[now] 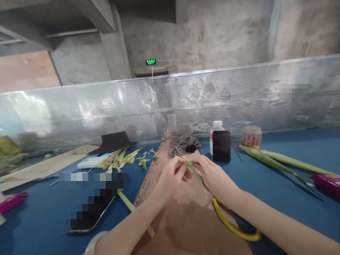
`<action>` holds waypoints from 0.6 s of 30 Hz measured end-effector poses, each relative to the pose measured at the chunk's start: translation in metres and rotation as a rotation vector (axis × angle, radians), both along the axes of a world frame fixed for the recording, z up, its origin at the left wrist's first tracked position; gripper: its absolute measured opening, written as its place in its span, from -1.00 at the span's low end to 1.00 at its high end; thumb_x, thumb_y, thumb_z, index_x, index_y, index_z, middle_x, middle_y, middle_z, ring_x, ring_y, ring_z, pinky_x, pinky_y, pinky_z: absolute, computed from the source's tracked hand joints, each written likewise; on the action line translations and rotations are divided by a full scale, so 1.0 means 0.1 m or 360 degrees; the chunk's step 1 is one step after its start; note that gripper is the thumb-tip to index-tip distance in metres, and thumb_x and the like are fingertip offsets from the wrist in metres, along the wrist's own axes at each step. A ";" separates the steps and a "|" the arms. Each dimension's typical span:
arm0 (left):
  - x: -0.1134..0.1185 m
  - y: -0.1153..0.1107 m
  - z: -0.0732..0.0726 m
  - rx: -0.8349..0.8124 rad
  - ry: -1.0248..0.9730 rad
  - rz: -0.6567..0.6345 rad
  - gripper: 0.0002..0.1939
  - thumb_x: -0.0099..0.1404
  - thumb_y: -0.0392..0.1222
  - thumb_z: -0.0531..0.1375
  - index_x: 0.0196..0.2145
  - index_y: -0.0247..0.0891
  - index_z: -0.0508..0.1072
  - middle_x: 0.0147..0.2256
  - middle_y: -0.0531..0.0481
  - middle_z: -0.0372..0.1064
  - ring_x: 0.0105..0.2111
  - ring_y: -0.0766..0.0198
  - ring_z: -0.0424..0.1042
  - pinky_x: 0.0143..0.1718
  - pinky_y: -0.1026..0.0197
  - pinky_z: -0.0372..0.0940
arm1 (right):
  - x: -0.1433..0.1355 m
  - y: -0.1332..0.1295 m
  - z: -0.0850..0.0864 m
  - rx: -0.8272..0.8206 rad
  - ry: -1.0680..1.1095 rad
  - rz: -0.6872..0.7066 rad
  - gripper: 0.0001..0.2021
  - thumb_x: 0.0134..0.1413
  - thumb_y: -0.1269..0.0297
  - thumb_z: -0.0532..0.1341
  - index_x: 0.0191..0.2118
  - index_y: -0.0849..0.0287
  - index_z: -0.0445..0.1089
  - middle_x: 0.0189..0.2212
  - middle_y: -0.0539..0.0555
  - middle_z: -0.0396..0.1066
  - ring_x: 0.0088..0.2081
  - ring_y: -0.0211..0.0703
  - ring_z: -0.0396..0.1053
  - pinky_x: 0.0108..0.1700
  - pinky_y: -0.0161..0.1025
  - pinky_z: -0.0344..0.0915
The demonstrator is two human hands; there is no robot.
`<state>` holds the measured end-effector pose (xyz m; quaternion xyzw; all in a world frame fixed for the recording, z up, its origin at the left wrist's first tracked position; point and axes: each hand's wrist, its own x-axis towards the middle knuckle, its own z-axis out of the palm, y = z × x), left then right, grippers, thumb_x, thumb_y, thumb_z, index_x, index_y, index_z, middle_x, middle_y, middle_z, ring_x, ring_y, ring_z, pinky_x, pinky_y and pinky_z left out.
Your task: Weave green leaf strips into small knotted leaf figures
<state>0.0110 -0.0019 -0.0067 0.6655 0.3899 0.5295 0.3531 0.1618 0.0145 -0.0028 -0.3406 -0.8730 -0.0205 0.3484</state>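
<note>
My left hand (171, 174) and my right hand (211, 175) meet over the brown board in the middle. Both pinch a small folded piece of green leaf (189, 162) between thumb and fingers. A pale strip hangs below it, blurred, and seems to belong to it. Beyond the hands lies a tangle of grey cord (182, 144) with a small black object (191, 148) on it. Small star-shaped leaf pieces (143, 162) rest to the left, beside a bunch of pale green leaf strips (119, 159). Under my right forearm a curved yellow handle-like thing (231, 228) shows only partly.
A black phone-like slab (221, 146) leans before a white-capped bottle (217, 124). At the right are a glass jar (251, 136), long leaves (273, 164) and a purple object (328, 184). A partly blurred-out phone (92, 209) lies left. A perforated metal screen (180, 97) borders the back.
</note>
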 end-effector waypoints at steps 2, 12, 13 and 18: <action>0.00 -0.02 0.02 0.0033 0.0072 0.0083 -0.92 0.18 -0.22 0.02 -0.42 -0.27 0.24 -0.57 0.09 0.24 -0.56 0.37 0.27 -0.54 0.33 0.15 | 0.00 -0.01 -0.03 0.0029 -0.0067 -0.0077 -0.78 0.05 0.54 -0.03 -0.18 0.22 0.21 -0.30 0.11 0.29 -0.28 -0.16 0.30 -0.28 -0.25 0.24; -0.02 -0.09 0.10 0.0134 0.0200 0.0249 -0.90 0.15 -0.24 0.03 -0.48 -0.28 0.28 -0.56 0.10 0.20 -0.56 0.39 0.16 -0.54 0.35 0.06 | 0.01 -0.04 0.00 0.0169 -0.0322 -0.0198 -0.84 0.12 0.39 -0.05 -0.24 0.24 0.23 -0.35 0.10 0.34 -0.50 -0.20 0.33 -0.52 -0.32 0.10; -0.03 -0.09 0.10 0.0142 0.0200 0.0259 -0.90 0.14 -0.24 0.04 -0.49 -0.29 0.28 -0.57 0.10 0.20 -0.57 0.39 0.15 -0.54 0.35 0.06 | 0.01 -0.04 -0.01 0.0177 -0.0306 -0.0195 -0.84 0.12 0.39 -0.05 -0.23 0.24 0.23 -0.35 0.10 0.35 -0.49 -0.20 0.34 -0.52 -0.32 0.10; -0.04 -0.06 0.09 0.0152 0.0165 0.0240 -0.88 0.11 -0.22 0.06 -0.50 -0.30 0.32 -0.54 0.06 0.25 -0.53 0.37 0.21 -0.49 0.33 0.11 | 0.02 0.00 -0.05 0.0167 -0.0252 -0.0171 -0.85 0.11 0.39 -0.03 -0.26 0.21 0.25 -0.38 0.09 0.39 -0.49 -0.19 0.36 -0.51 -0.33 0.11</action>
